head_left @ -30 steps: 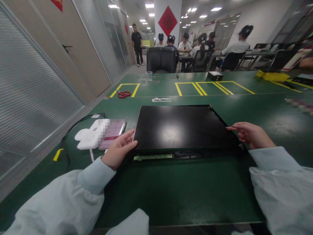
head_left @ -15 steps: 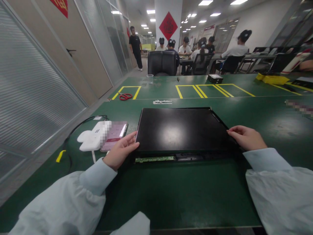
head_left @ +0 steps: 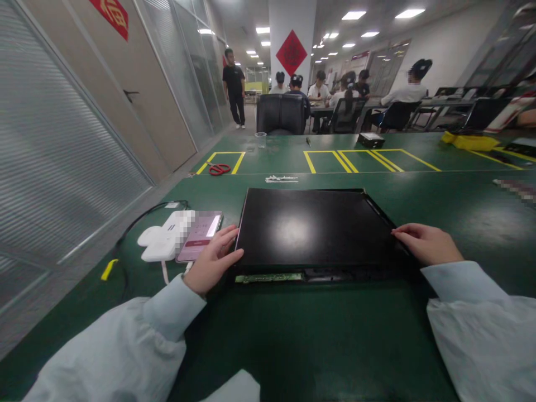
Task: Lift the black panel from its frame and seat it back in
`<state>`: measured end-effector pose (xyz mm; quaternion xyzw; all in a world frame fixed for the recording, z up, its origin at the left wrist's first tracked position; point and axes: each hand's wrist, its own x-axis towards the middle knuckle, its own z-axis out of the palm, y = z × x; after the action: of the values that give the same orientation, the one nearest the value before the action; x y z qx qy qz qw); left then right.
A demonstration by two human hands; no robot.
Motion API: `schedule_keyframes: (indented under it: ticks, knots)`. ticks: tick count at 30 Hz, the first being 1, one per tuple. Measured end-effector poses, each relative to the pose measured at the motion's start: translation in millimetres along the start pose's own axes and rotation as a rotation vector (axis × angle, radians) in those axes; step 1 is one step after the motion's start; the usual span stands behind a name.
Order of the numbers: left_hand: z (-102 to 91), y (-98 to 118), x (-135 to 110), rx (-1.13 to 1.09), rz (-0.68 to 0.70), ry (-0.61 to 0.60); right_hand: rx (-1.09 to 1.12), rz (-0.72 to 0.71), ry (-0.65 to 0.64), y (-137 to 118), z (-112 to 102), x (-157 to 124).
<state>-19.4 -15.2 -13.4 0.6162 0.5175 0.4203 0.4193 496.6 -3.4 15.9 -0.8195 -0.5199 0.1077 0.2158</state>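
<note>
A flat black display panel (head_left: 310, 226) lies over a dark frame (head_left: 379, 209) on the green table. The panel's right side sits inward of the frame's right rim. Below its near edge shows a thin green circuit board (head_left: 272, 277). My left hand (head_left: 213, 259) grips the panel's left edge, thumb near the top face and fingers along the side, their undersides hidden. On the opposite edge, my right hand (head_left: 431, 243) is closed in a pinch at the panel's right side.
Left of the panel lie a phone (head_left: 199, 237) and a white device (head_left: 167, 237) with cables. Red-handled scissors (head_left: 220, 169), small white strips (head_left: 281, 179), a clear cup (head_left: 260, 139) and a black box (head_left: 371, 139) stand farther back. Several people sit beyond a black chair (head_left: 280, 114); one person (head_left: 233, 89) stands.
The whole view has shifted slightly, so things appear a little lower and farther right. Both hands keep their hold on the panel's sides, with hardly any movement.
</note>
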Motion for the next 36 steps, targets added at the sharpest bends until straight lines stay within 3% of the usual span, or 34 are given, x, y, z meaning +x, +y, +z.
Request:
schedule_keyframes:
  ticks: [7, 17, 27, 32, 36]
  knots:
    - [-4.8, -20, 5, 0.152, 0.032, -0.057, -0.013, -0.01, 0.004, 4, 3, 2]
    - [4.9, -7, 3, 0.417, 0.061, -0.019, -0.003, -0.044, 0.041, 24, 15, 16]
    - [3.7, -5, -4, 0.486, 0.105, -0.035, 0.047, -0.115, 0.081, 35, 23, 21]
    - [8.5, -23, -1, 0.484, 0.206, 0.034, 0.1, -0.128, 0.081, 41, 28, 26]
    - [2.5, 1, -28, 0.537, 0.417, 0.201, 0.132, -0.127, 0.073, 42, 30, 25]
